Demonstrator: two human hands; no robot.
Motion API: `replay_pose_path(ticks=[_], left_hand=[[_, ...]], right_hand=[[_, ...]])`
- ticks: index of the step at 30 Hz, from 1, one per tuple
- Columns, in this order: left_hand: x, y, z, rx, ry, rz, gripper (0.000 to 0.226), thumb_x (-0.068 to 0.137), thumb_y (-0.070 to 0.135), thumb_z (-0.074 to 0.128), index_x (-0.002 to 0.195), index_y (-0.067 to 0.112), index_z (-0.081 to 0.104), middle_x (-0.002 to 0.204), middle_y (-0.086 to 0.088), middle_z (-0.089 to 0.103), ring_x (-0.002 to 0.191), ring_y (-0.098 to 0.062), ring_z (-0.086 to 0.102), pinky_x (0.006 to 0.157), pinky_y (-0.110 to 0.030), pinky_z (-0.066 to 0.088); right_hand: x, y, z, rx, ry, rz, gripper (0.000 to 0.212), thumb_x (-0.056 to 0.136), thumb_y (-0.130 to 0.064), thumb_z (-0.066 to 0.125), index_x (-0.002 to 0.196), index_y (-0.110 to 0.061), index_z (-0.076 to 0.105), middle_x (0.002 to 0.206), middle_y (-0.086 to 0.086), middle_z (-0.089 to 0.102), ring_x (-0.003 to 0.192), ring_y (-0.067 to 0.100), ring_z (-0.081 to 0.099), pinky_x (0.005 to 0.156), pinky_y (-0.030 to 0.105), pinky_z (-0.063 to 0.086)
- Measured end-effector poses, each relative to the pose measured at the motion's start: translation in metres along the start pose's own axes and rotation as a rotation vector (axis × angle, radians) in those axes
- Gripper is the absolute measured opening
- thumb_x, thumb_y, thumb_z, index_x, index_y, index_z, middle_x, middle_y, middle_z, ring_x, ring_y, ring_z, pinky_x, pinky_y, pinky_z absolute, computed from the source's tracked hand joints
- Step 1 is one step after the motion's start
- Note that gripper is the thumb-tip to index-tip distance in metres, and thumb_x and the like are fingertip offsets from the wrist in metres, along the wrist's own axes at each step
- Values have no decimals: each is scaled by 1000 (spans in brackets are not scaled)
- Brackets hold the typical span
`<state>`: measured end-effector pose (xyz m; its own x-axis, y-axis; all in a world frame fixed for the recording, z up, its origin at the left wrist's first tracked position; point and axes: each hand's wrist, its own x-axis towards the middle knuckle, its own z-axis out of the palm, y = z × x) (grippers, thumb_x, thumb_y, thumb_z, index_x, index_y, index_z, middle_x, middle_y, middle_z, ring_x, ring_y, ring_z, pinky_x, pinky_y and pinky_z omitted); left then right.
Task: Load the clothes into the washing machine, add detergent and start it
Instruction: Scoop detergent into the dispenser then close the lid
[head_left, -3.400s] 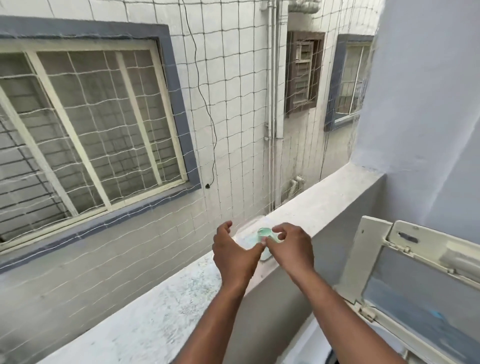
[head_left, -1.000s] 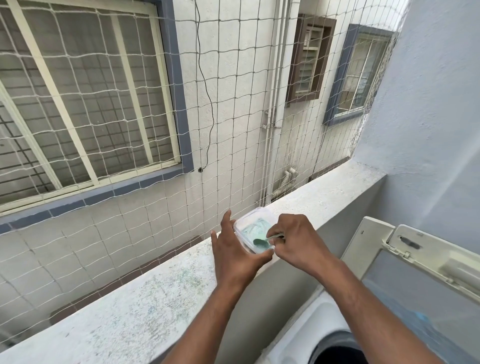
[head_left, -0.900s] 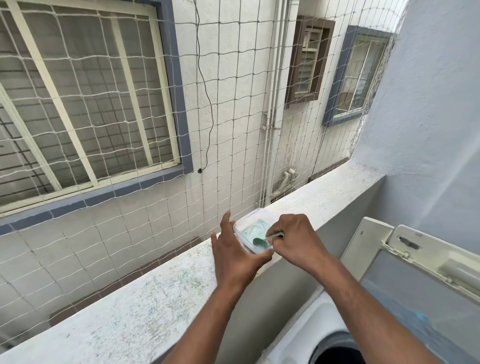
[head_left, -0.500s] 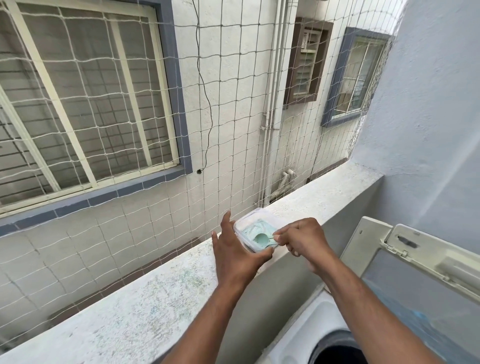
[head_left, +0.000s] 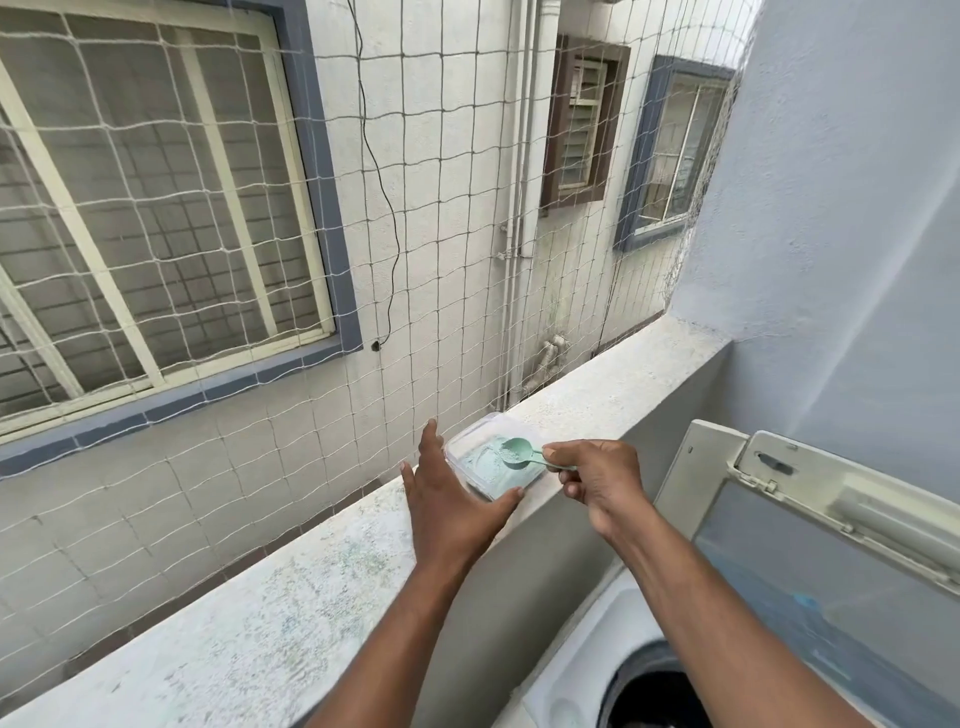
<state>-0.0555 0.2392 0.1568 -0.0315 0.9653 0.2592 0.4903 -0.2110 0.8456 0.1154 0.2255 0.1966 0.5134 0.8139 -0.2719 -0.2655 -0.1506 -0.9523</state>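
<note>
I am lifting a green scoop (head_left: 521, 451) heaped with pale green detergent powder, pinching its handle between thumb and curled fingers of my right hand (head_left: 597, 480). The scoop is hovering just above the clear plastic detergent tub (head_left: 491, 457), which is sitting open on the far part of the concrete ledge (head_left: 291, 618). My left hand (head_left: 451, 506) is bracing the tub's near left side, fingers spread and straight, thumb touching its near corner.

To the near right, the washing machine (head_left: 571, 670) is standing with its lid (head_left: 810, 540) raised, and the dark drum opening (head_left: 660, 696) is showing at the bottom edge. I cannot tell whether clothes are already inside.

As I am judging it, the detergent step is partway: powder is scooped but not yet poured. Carrying it across to the drum, closing the lid and starting the machine are all still ahead.
</note>
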Motion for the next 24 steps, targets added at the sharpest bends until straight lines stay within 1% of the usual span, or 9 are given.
replay_pose_path(ticks=[2, 3, 7, 10, 13, 17, 20, 22, 24], left_hand=[[1, 0, 0, 13, 2, 10, 130, 59, 56, 93, 161, 22, 20, 157, -2, 47, 145, -23, 40, 129, -51, 19], [1, 0, 0, 16, 6, 14, 130, 59, 56, 94, 161, 22, 21, 157, -2, 47, 145, -23, 40, 129, -51, 18], [1, -2, 1, 2, 34, 28, 128, 57, 54, 96, 160, 20, 27, 155, -4, 49, 141, -23, 41, 125, -55, 27], [1, -4, 1, -7, 58, 48, 125, 57, 53, 96, 158, 20, 30, 154, -4, 49, 141, -26, 42, 122, -57, 33], [1, -6, 2, -6, 79, 102, 122, 58, 49, 98, 156, 21, 32, 153, -3, 48, 140, -29, 44, 118, -55, 39], [-2, -2, 0, -44, 121, 180, 114, 62, 38, 100, 154, 17, 37, 150, -6, 49, 138, -29, 46, 118, -51, 40], [-9, 5, -5, -63, 192, 358, 97, 69, 27, 97, 148, 9, 44, 144, -9, 53, 134, -31, 51, 118, -45, 39], [-19, 11, -6, -45, 209, 542, 79, 76, 25, 89, 142, 3, 50, 139, -12, 57, 130, -33, 54, 121, -52, 35], [-33, 13, 2, -16, 178, 696, 66, 78, 22, 81, 135, 0, 56, 135, -15, 62, 130, -35, 56, 123, -59, 28]], right_hand=[[-2, -3, -3, 22, 12, -16, 6, 74, 10, 75, 79, 7, 76, 57, 12, 65, 40, 10, 45, 37, 18, 34], [-4, -5, -6, 31, 20, -22, 6, 73, 10, 76, 78, 6, 76, 58, 12, 65, 40, 10, 45, 37, 18, 34], [-10, -13, -22, 80, 45, -34, 7, 75, 11, 75, 79, 6, 76, 59, 13, 65, 38, 9, 44, 36, 18, 33], [-18, -19, -43, 92, 89, -56, 8, 74, 10, 76, 82, 7, 76, 56, 10, 64, 39, 10, 45, 37, 17, 34], [-26, -19, -72, 105, 156, -75, 7, 73, 9, 77, 79, 5, 77, 56, 9, 65, 40, 10, 46, 38, 18, 35], [-38, -11, -114, 119, 270, -69, 6, 74, 10, 76, 75, 5, 75, 62, 14, 62, 40, 10, 45, 36, 19, 35], [-49, -3, -145, 134, 345, -58, 6, 73, 11, 76, 74, 5, 74, 62, 16, 63, 38, 10, 46, 36, 18, 36], [-57, 2, -166, 155, 393, -54, 6, 74, 12, 75, 78, 7, 75, 63, 16, 64, 40, 11, 47, 37, 19, 36], [-63, 8, -185, 171, 437, -41, 8, 75, 12, 74, 81, 7, 77, 67, 18, 66, 42, 11, 48, 37, 19, 37]])
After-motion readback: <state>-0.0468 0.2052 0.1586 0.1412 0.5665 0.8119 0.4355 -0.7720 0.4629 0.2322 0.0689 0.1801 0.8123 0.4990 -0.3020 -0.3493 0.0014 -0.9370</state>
